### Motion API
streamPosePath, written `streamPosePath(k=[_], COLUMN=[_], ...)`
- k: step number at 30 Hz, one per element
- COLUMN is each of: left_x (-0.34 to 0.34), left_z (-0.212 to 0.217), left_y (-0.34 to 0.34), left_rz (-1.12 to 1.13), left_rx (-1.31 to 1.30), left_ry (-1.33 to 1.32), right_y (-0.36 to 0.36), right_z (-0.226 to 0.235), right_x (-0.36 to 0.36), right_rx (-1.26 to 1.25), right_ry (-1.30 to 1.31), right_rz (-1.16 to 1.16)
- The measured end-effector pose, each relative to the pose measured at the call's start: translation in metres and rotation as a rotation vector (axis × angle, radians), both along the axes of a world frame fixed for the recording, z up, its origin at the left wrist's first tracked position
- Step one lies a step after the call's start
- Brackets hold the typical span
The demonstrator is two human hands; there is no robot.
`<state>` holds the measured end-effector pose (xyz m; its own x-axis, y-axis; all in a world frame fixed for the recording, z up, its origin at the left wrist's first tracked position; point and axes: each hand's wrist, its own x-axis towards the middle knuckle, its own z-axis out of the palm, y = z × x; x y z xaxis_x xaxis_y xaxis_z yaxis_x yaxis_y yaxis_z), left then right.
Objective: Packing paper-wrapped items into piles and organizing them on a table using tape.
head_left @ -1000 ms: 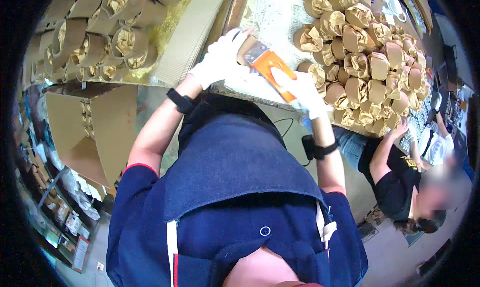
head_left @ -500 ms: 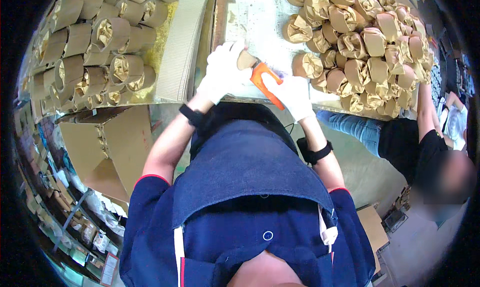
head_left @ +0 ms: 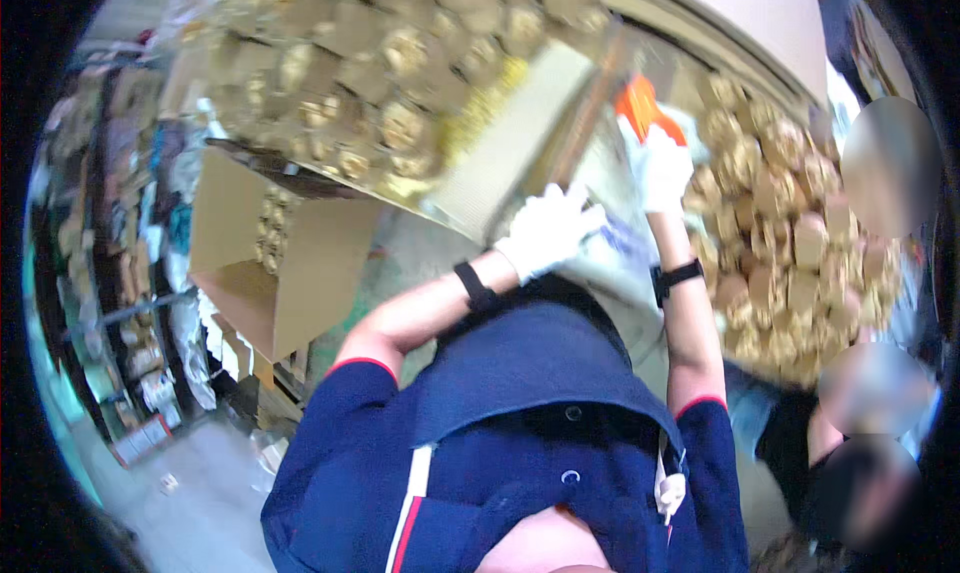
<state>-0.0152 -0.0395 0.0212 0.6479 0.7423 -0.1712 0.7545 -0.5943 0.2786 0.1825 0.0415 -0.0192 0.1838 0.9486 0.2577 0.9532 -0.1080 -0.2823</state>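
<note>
My right hand (head_left: pixel 663 173), in a white glove, grips an orange plier-shaped hand tool (head_left: pixel 638 101) and reaches out over the table. Blur hides the tool's working end. My left hand (head_left: pixel 548 235), also gloved in white, has its fingers spread and holds nothing visible. It hovers by the near end of a stack of long corrugated cardboard strips (head_left: pixel 515 138). Under and between my hands lies a pale printed sheet (head_left: pixel 610 258). Right of my right hand are many short cardboard rings stuffed with crumpled brown paper (head_left: pixel 770 188).
More brown cardboard rings with paper inside (head_left: pixel 405 58) cover the left of the table. An open carton (head_left: pixel 320 263) stands below the table's left edge. Large cardboard sheets (head_left: pixel 740 13) lie at the far right. Another person in black (head_left: pixel 790 443) is at the lower right.
My view has turned and is blurred. My hands have parted: the right carries the orange tool farther forward, and the left has let go of the brown piece it held.
</note>
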Motion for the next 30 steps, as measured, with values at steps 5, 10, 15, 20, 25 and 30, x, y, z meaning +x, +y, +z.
streamPosePath(k=[5,10,15,20,25,30], left_x=[-0.068,-0.127,-0.208,-0.193,-0.100,-0.100], left_z=[0.050,0.193,0.240,0.242,0.186,0.038], left_y=[0.037,0.124,0.245,0.291,0.144,0.064], left_rz=[0.202,0.389,0.478,0.385,0.068,0.017], left_rx=[-0.060,0.375,0.798,1.009,0.502,0.137], left_ry=[-0.427,-0.583,-0.442,0.004,-0.633,-0.189], right_y=[-0.002,0.000,0.001,0.004,0.009,-0.023], right_z=[-0.028,-0.035,-0.034,-0.020,-0.023,0.036], right_x=[-0.011,-0.003,-0.005,0.006,0.001,0.026], right_rx=[0.019,0.052,0.049,0.078,-0.142,-0.040], right_ry=[-0.228,-0.310,-0.309,0.060,0.135,0.299], right_rz=[-0.029,0.001,-0.017,0.139,-0.003,0.077])
